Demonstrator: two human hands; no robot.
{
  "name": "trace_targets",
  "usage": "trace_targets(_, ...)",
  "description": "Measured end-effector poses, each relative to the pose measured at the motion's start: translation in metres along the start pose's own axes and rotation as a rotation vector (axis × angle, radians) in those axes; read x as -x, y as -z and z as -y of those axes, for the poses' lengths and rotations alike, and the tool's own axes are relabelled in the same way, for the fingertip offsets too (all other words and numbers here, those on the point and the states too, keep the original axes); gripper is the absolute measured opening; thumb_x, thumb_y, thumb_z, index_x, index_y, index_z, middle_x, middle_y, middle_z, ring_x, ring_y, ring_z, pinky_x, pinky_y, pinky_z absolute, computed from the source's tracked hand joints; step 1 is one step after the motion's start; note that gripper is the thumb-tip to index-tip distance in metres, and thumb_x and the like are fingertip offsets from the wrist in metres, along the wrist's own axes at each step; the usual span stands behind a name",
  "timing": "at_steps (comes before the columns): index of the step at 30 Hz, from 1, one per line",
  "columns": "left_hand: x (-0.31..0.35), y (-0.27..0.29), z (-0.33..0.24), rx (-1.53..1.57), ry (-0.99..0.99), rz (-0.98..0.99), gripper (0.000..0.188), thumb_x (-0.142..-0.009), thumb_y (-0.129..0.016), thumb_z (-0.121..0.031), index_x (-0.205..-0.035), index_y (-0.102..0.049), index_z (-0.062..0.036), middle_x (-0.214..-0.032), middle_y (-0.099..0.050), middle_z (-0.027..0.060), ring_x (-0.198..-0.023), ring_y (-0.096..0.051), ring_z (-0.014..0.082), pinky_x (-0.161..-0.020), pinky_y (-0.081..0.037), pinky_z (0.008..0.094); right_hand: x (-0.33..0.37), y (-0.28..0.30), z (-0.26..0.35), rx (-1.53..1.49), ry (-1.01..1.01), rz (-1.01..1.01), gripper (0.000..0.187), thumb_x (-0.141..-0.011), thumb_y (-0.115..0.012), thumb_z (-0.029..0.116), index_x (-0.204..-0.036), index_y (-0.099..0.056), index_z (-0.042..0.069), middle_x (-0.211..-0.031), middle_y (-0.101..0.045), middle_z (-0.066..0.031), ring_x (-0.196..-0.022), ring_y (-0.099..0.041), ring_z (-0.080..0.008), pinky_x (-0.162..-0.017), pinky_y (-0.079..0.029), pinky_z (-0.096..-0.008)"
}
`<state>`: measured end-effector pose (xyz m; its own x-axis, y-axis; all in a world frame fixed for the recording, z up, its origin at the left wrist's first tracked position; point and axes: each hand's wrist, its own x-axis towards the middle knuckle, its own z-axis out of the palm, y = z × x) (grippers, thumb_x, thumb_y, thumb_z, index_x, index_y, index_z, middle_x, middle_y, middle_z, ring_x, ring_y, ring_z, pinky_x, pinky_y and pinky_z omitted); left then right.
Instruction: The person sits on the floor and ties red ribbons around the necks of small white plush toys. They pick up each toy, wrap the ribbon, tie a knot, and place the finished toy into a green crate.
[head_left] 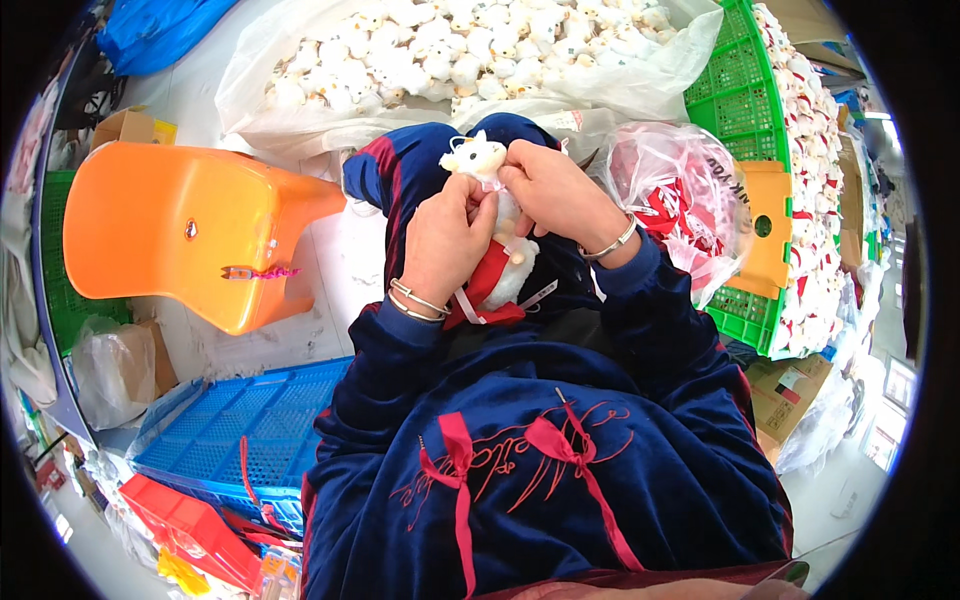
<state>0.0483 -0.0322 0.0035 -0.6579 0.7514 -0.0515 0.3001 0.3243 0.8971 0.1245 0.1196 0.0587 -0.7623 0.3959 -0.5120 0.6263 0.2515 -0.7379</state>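
Observation:
A small white plush animal toy point(517, 272) lies over my lap, its head pointing away from me. A loop of string stands up from its head, and a red cloth piece point(487, 277) wraps part of its body. At the left side of its neck, my left hand point(447, 242) is closed, thumb and fingers pinched together. My right hand point(568, 198) grips the other side of the neck just below the head. Between the fingertips a bit of pale pink ribbon shows; its ends are hidden. White tags or ribbon ends hang by the toy's lower end.
An orange chair point(150, 215) at left bears small snips point(238, 272) with a pink cord. Ahead lies a clear plastic sheet bag point(245, 100) of white plush toys. To the right are a bag of red pieces point(680, 215) and a green crate point(735, 90). A blue crate point(240, 425) stands lower left.

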Motion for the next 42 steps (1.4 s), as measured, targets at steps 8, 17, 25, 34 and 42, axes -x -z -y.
trace_targets(8, -0.003, 0.024, -0.005, -0.243, -0.138, -0.031, 0.015, -0.088, -0.071, -0.019, -0.089, -0.071, -0.0039, -0.084, -0.067, 0.0152, -0.083, -0.068, 0.0322, -0.071, -0.053, 0.0432, 0.004, -0.019, -0.008, -0.128, 0.15, -0.08, 0.02, -0.102, -0.052, 0.014, -0.097, -0.057, -0.005, -0.077, -0.066, -0.0185, -0.055, -0.069, -0.0236, -0.054, -0.054, -0.0355)
trace_targets(17, -0.031, 0.037, -0.02, -0.141, 0.155, 0.186, 0.014, -0.088, -0.07, -0.011, -0.09, -0.07, 0.002, -0.076, -0.071, 0.0165, -0.067, -0.072, 0.0282, -0.064, -0.056, 0.0358, -0.007, -0.008, -0.006, -0.121, 0.163, -0.014, 0.02, -0.101, -0.054, 0.013, -0.093, -0.059, -0.005, -0.076, -0.066, -0.0184, -0.053, -0.069, -0.0256, -0.052, -0.053, -0.0368)
trace_targets(25, -0.028, 0.022, -0.007, 0.273, 0.289, 0.146, 0.018, -0.093, -0.069, -0.012, -0.096, -0.067, 0.006, -0.075, -0.071, 0.0089, -0.058, -0.068, 0.0129, -0.052, -0.052, 0.0267, -0.011, -0.011, -0.016, -0.224, 0.116, -0.067, 0.022, -0.102, -0.056, 0.016, -0.091, -0.059, -0.003, -0.071, -0.064, -0.0105, -0.051, -0.065, -0.0163, -0.047, -0.05, -0.0307)
trace_targets(34, -0.013, 0.004, -0.005, 0.399, 0.245, -0.046, 0.021, -0.098, -0.068, -0.015, -0.095, -0.068, 0.0052, -0.071, -0.07, 0.007, -0.058, -0.065, 0.0084, -0.052, -0.05, 0.0245, -0.009, -0.015, -0.027, -0.213, 0.187, -0.131, 0.026, -0.098, -0.06, 0.019, -0.086, -0.06, -0.004, -0.075, -0.066, -0.0204, -0.064, -0.066, -0.0325, -0.06, -0.05, -0.0403)
trace_targets(42, 0.006, -0.017, 0.014, 0.371, 0.134, -0.207, 0.02, -0.101, -0.063, -0.014, -0.089, -0.063, 0.0014, -0.074, -0.065, 0.0025, -0.066, -0.057, 0.0109, -0.061, -0.048, 0.0281, -0.014, -0.03, -0.046, -0.162, 0.304, -0.303, 0.023, -0.1, -0.059, 0.018, -0.089, -0.058, -0.002, -0.068, -0.063, -0.0174, -0.06, -0.064, -0.0296, -0.057, -0.048, -0.0397)
